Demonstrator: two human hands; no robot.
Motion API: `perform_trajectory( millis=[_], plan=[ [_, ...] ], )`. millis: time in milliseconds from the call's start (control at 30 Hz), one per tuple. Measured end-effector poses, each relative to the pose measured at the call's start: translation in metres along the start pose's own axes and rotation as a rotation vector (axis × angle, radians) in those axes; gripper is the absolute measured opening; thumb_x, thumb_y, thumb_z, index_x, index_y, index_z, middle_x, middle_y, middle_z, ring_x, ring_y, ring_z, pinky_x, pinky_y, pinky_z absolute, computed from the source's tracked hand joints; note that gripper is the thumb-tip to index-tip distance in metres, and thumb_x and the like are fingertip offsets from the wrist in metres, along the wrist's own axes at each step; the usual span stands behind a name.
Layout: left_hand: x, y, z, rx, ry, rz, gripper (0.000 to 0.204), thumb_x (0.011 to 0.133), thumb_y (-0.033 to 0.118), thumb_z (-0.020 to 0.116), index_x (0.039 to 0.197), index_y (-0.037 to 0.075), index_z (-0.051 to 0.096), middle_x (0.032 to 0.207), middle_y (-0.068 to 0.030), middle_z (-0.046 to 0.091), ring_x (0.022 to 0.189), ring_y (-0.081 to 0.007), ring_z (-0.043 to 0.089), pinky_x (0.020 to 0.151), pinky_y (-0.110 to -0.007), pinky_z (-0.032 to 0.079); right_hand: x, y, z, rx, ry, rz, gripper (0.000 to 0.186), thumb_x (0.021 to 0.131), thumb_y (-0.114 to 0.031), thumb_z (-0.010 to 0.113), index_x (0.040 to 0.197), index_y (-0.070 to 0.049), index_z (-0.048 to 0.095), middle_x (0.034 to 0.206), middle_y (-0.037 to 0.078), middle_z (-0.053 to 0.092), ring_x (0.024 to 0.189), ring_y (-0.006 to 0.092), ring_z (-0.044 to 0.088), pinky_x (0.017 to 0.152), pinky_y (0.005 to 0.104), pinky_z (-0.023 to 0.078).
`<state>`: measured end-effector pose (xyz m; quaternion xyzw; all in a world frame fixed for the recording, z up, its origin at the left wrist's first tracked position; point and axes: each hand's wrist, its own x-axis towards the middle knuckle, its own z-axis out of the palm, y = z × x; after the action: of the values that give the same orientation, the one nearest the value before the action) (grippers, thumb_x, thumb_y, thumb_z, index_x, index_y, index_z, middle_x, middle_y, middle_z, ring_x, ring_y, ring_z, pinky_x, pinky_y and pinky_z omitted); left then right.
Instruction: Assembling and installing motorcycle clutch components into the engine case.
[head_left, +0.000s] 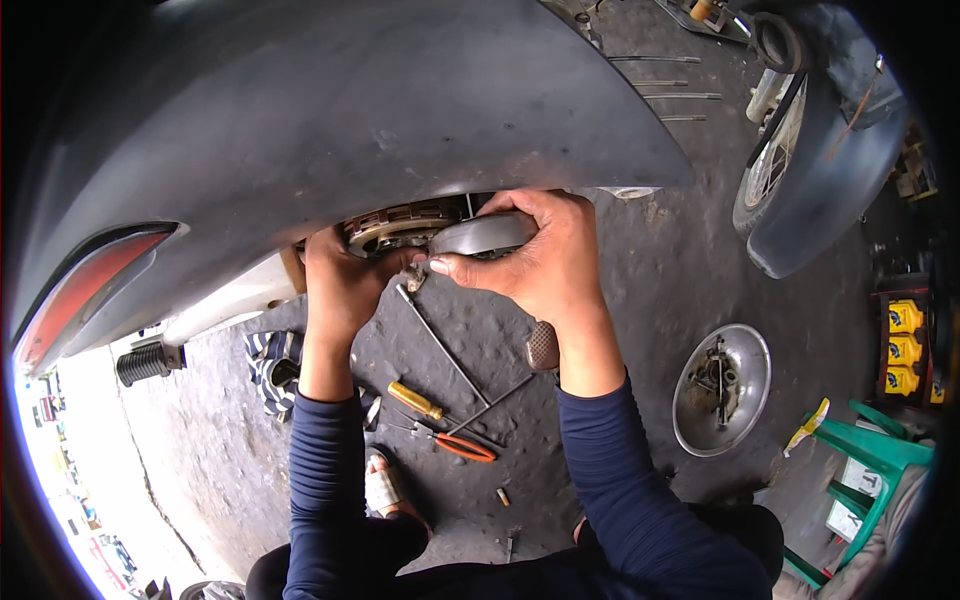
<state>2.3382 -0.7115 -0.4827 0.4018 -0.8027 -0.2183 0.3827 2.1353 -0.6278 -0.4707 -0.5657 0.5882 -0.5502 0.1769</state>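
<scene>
Under the edge of a dark grey motorcycle body panel (pixel 400 110), my right hand (pixel 550 250) grips a smooth grey metal drum (pixel 487 236), thumb along its near rim. Just left of it, my left hand (pixel 338 285) is closed at the side of a brownish, slotted round metal part (pixel 402 222), its thumb reaching toward the drum. The two parts sit side by side, nearly touching. The panel's overhang hides some of my fingers and the back of the slotted part, so I cannot tell whether that part is fixed to the machine.
On the dark floor below lie a T-handle wrench (pixel 445 340), a yellow-handled screwdriver (pixel 415 400), orange-handled pliers (pixel 463 446) and a striped cloth (pixel 272 370). At right are a metal bowl (pixel 757 397) with parts, a green stool (pixel 870 448) and a motorcycle wheel (pixel 775 165).
</scene>
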Motion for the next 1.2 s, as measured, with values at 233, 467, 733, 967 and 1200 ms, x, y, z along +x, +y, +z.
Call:
perform_trajectory(
  millis=[233,467,733,967,1200],
  plan=[
    [-0.005,-0.004,0.021,-0.868,0.177,0.019,0.037,0.092,0.02,0.067,0.12,-0.001,0.055,0.12,-0.0116,0.061,0.112,-0.02,0.058,0.093,-0.033,0.047,-0.009,0.017,0.004,0.297,0.079,0.168,0.048,0.052,-0.025,0.096,0.084,0.0,0.07,0.079,0.008,0.071,0.075,0.0159,0.069,0.072,0.0297,0.055],
    [0.015,0.006,0.056,-0.451,0.788,-0.003,0.03,0.096,0.02,0.058,0.093,-0.009,0.064,0.086,-0.0092,0.068,0.076,-0.0156,0.061,0.073,-0.03,0.049,-0.008,0.013,0.007,0.271,0.075,0.139,0.048,0.051,-0.026,0.096,0.081,0.0,0.07,0.077,0.008,0.071,0.072,0.0151,0.068,0.071,0.0289,0.055],
    [0.02,0.012,0.067,-0.297,0.848,-0.127,0.032,0.099,0.017,0.045,0.092,-0.008,0.065,0.083,-0.0111,0.068,0.07,-0.0176,0.063,0.066,-0.027,0.05,-0.005,0.02,0.003,0.182,0.098,0.094,0.049,0.05,-0.03,0.095,0.08,0.0,0.071,0.076,0.008,0.072,0.072,0.0165,0.069,0.072,0.0302,0.055],
    [0.027,0.022,0.06,-0.449,0.956,-0.193,0.032,0.1,0.016,0.048,0.088,-0.008,0.065,0.081,-0.0106,0.069,0.071,-0.0166,0.064,0.063,-0.029,0.051,0.001,0.008,0.002,0.102,0.065,-0.037,0.044,0.052,-0.028,0.094,0.077,0.0,0.07,0.074,0.01,0.072,0.07,0.0176,0.069,0.068,0.029,0.055],
    [0.027,0.022,0.061,-0.476,0.959,-0.023,0.033,0.1,0.018,0.051,0.092,-0.01,0.066,0.083,-0.0094,0.069,0.072,-0.0146,0.06,0.067,-0.027,0.049,-0.005,0.013,0.008,0.172,0.09,0.012,0.044,0.053,-0.024,0.095,0.078,0.0,0.068,0.073,0.006,0.069,0.07,0.0139,0.066,0.068,0.0277,0.053]
  ],
)
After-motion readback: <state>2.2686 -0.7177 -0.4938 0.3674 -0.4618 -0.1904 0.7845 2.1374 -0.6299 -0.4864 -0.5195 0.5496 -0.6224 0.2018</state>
